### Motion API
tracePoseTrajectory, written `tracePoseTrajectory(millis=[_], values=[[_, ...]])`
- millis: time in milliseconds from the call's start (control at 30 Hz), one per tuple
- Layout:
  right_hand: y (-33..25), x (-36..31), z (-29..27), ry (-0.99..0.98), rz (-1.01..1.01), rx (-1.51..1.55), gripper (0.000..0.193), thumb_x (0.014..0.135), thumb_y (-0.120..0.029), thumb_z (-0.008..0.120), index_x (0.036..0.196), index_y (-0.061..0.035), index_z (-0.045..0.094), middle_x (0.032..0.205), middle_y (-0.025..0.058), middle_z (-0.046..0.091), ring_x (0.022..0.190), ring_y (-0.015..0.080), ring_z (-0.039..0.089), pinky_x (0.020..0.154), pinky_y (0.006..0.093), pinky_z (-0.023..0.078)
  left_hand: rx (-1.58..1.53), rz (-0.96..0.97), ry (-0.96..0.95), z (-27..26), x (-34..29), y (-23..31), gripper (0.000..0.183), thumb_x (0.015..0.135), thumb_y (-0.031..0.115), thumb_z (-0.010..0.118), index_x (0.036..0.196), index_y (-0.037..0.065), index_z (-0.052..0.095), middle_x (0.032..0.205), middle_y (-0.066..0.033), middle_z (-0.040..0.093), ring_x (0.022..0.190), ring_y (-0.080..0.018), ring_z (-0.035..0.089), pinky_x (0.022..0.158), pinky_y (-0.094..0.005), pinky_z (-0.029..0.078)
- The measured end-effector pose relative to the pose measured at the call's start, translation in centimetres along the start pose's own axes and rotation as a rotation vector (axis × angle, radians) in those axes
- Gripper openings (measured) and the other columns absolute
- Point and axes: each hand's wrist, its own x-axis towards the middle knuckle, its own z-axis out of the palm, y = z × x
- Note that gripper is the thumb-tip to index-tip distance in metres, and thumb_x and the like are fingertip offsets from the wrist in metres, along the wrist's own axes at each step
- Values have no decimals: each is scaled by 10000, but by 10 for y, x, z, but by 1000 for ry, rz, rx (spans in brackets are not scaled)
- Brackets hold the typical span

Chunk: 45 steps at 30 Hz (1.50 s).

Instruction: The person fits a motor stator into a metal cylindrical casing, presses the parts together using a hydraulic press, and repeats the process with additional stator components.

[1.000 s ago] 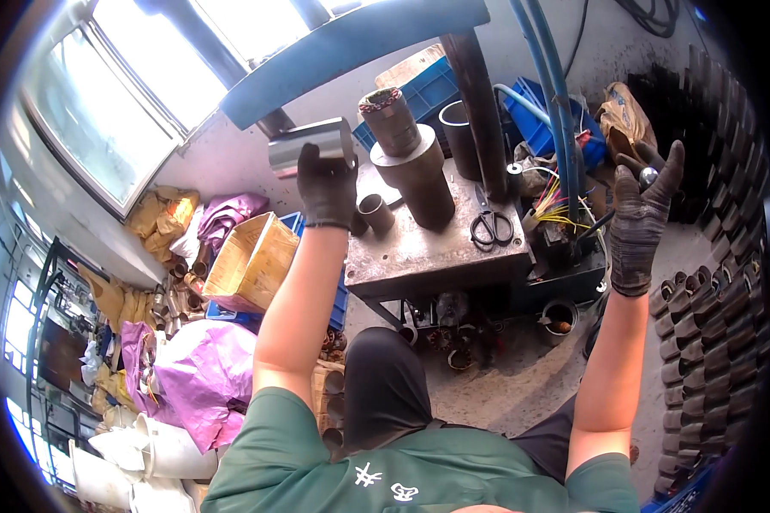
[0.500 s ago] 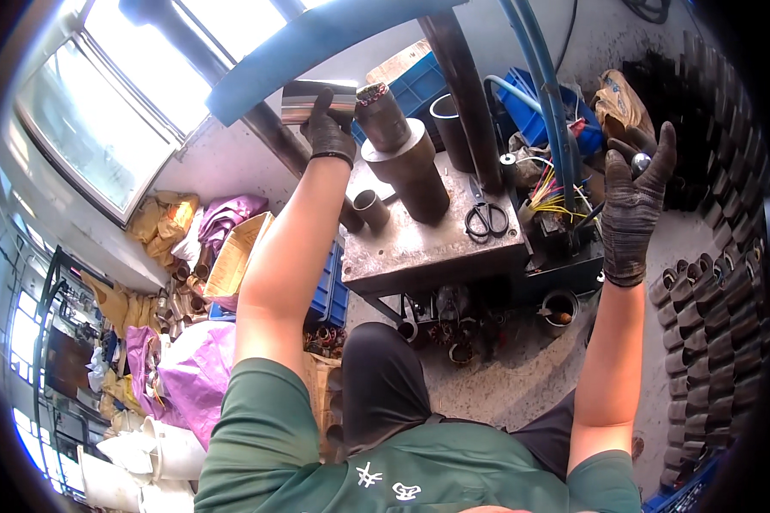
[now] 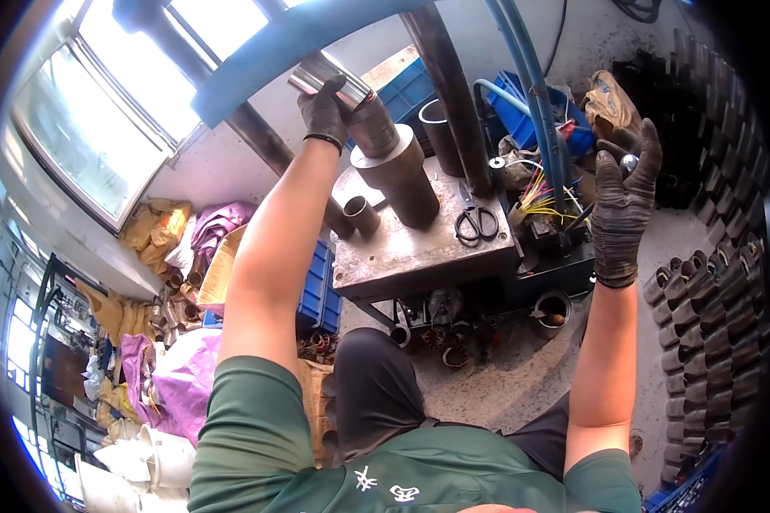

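My left hand [image 3: 323,113], in a dark work glove, is closed round a shiny metal cylinder [image 3: 310,79], which it holds tilted. The cylinder's lower right end is at the top of a dark round piece [image 3: 373,128] standing on a stepped steel post [image 3: 402,175]; whether they touch I cannot tell. That post stands on a steel press table [image 3: 385,262]. Off to the right, my gloved right hand [image 3: 623,214] has its fingers round a shiny ball knob [image 3: 629,163]; what the knob is fixed to is hidden.
Black-handled scissors [image 3: 476,224], a short tube [image 3: 362,215] and a wider tube [image 3: 441,137] are on the table. Steel columns [image 3: 449,77] and a blue curved beam [image 3: 299,43] frame it. Loose wires [image 3: 543,201] lie right of the table. Several dark sleeves [image 3: 697,316] are stacked far right.
My left hand has turned the metal cylinder from nearly level to a slant, bringing its end to the top of the round piece. My right hand stays at the knob. The view has shifted slightly.
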Motion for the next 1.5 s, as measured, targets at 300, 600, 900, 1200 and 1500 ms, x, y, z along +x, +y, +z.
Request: tracePoseTrajectory(millis=[300, 600, 900, 1200, 1500], values=[[-36, 14, -35, -68, 81, 7, 245, 1063, -15, 573, 1272, -19, 702, 1166, 50, 715, 1053, 135, 666, 1002, 292, 525, 298, 53, -47, 7, 6, 2, 707, 734, 122, 887, 1282, -3, 459, 1146, -177, 645, 1011, -292, 692, 865, -420, 628], [-49, 9, -36, -139, 113, -33, 172, 1044, -28, 632, 1184, -15, 732, 1051, 29, 727, 934, 70, 642, 847, 239, 537, 301, 204, -49, 6, 2, -12, 713, 724, 147, 894, 1257, -22, 450, 1120, -187, 636, 980, -291, 686, 809, -418, 625], [-60, 15, -46, -349, 48, -249, 556, 1054, -360, 683, 1550, -142, 561, 1267, 73, 675, 1151, 155, 608, 1059, 354, 469, 314, 211, -43, 0, -20, -34, 735, 792, 194, 902, 1315, -1, 423, 1162, -173, 655, 1016, -255, 669, 860, -384, 592], [-121, -8, -70, -1159, -150, -914, 432, 877, -285, 757, 1241, -60, 697, 1119, 192, 729, 1010, 436, 682, 872, 495, 562, 192, -23, -82, -30, -53, -53, 709, 745, 290, 928, 1313, 21, 599, 1189, -121, 708, 1055, -227, 687, 951, -350, 556], [-135, -50, -112, -1623, 41, -1181, 416, 884, -397, 690, 1102, -46, 738, 953, 179, 727, 904, 382, 718, 824, 495, 566, 167, -19, -214, -28, -47, -59, 642, 710, 242, 951, 1239, 34, 651, 1127, -89, 737, 1041, -200, 700, 952, -349, 557]])
